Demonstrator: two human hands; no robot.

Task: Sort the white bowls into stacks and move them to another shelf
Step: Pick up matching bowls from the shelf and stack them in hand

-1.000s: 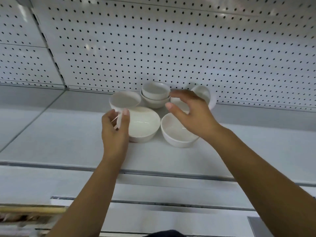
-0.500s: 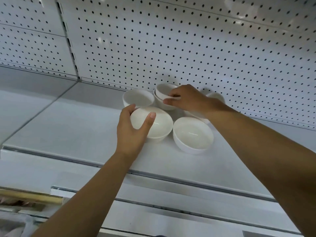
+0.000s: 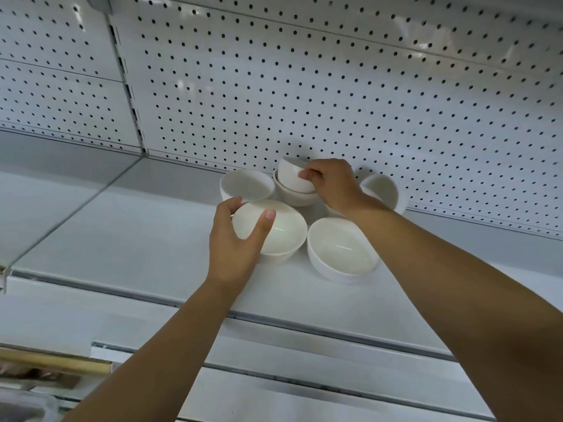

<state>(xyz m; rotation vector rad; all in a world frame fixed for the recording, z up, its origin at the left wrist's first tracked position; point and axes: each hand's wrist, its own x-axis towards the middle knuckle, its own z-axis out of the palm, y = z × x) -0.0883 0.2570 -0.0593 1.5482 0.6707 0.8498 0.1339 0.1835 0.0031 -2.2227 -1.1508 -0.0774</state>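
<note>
Several glossy white bowls (image 3: 341,251); left hand (image 3: 234,248) grips front bowl (image 3: 285,236); right hand (image 3: 332,184) pinches stacked bowl (image 3: 292,178).

One view is supplied, from a wide-angle camera worn on the person's head. It faces forward and slightly down across the white flat metal shelf (image 3: 137,239) towards the white perforated metal back panel (image 3: 304,86) at the far side. Range is close, within arm's reach: both forearms enter from the near edge, with the left hand (image 3: 234,248) and right hand (image 3: 335,184) mid-frame. The wide white ceramic bowl (image 3: 283,236) lies near centre, the small white ceramic bowl (image 3: 292,178) just beyond. The shelf's front edge slopes down rightward.
</note>
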